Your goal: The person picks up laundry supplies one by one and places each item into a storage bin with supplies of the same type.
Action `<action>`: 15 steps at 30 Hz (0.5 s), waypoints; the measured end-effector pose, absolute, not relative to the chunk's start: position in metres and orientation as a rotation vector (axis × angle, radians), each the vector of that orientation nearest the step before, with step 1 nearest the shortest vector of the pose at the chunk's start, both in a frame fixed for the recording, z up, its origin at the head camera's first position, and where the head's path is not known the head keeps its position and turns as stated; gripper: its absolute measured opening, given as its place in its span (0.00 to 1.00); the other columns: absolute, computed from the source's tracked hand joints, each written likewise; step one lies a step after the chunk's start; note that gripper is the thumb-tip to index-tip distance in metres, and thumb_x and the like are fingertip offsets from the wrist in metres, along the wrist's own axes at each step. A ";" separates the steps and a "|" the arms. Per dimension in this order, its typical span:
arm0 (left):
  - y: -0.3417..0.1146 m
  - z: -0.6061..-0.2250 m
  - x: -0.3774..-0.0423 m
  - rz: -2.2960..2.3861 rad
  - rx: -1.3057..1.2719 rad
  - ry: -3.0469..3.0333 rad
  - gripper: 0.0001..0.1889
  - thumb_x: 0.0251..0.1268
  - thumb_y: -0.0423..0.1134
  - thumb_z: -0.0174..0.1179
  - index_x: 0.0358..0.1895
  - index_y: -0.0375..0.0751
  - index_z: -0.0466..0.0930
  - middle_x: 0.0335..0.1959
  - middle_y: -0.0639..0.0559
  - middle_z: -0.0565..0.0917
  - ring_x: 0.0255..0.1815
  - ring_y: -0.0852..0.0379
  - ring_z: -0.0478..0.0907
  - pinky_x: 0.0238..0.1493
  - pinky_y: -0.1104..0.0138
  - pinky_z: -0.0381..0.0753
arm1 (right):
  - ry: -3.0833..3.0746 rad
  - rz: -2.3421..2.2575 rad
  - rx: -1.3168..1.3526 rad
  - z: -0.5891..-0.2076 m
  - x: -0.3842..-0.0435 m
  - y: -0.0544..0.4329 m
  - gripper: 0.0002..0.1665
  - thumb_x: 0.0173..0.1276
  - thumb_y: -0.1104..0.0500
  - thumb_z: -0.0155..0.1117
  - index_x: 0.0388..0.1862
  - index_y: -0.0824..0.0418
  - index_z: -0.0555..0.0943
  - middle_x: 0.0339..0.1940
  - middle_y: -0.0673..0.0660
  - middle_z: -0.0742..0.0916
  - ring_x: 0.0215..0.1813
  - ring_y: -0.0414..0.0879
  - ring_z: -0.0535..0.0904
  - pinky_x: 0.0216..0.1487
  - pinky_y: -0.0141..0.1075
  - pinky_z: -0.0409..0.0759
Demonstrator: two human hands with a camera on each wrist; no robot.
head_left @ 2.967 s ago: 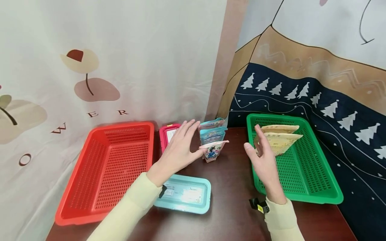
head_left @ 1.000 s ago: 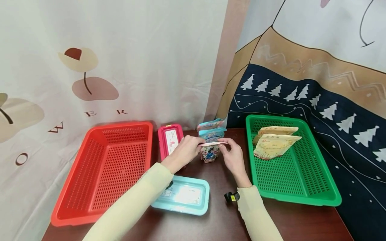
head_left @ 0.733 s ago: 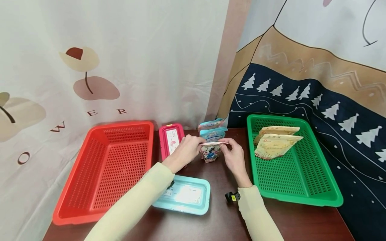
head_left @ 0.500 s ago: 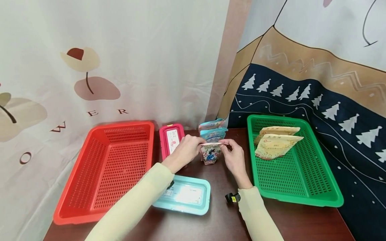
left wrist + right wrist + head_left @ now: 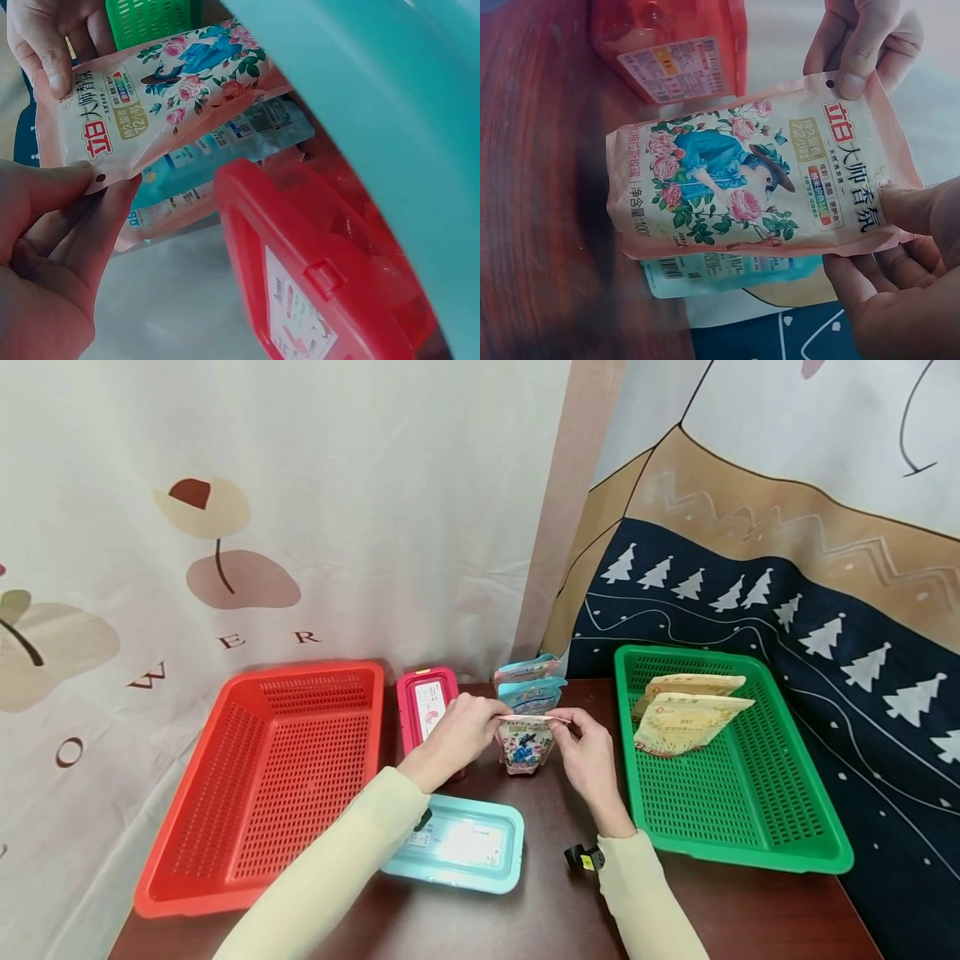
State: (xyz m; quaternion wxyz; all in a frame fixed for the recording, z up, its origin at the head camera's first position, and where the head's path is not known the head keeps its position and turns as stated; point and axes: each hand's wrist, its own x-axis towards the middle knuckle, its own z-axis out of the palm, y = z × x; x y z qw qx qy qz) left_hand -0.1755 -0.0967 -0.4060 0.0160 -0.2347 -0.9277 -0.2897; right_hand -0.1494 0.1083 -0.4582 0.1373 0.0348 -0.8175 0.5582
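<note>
A pink floral laundry detergent pouch (image 5: 525, 747) stands between my hands, its printed face toward me. At its top left corner, my left hand (image 5: 459, 731) pinches the edge between thumb and fingers. My right hand (image 5: 591, 758) grips the opposite top corner the same way, thumb on the front (image 5: 922, 210). Right behind it is a blue pouch (image 5: 531, 695), and behind that a pink-and-blue pouch (image 5: 525, 670). The left wrist view shows the floral pouch (image 5: 172, 97) overlapping the blue pouch (image 5: 225, 150).
Left is a red basket (image 5: 258, 910); right is a green basket (image 5: 750, 858) with two upright yellow packets (image 5: 686, 725). A pink-lidded box (image 5: 429, 706) stands by my left hand. Nearer me lies a box with a light-blue lid (image 5: 472, 847), under my left forearm. Curtains hang behind.
Three seconds ago both hands were apart and spread; they came together onto the floral pouch's top corners. In the last half second its lower end shifted slightly toward me, showing more of its front.
</note>
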 end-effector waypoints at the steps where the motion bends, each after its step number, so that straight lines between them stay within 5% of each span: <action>1: -0.097 -0.405 -0.175 -0.901 -0.728 -2.884 0.10 0.66 0.31 0.71 0.49 0.40 0.92 0.42 0.47 0.91 0.26 0.58 0.78 0.26 0.72 0.77 | -2.362 1.619 0.108 -0.457 -0.149 0.109 0.08 0.75 0.65 0.66 0.49 0.65 0.87 0.44 0.61 0.90 0.39 0.51 0.84 0.35 0.28 0.79; 15: -0.096 -0.391 -0.164 -0.911 -0.741 -2.793 0.11 0.64 0.30 0.71 0.49 0.38 0.91 0.40 0.45 0.91 0.27 0.56 0.80 0.26 0.73 0.78 | -2.386 1.592 0.114 -0.435 -0.137 0.115 0.08 0.74 0.64 0.67 0.49 0.61 0.88 0.42 0.58 0.91 0.37 0.52 0.84 0.31 0.30 0.76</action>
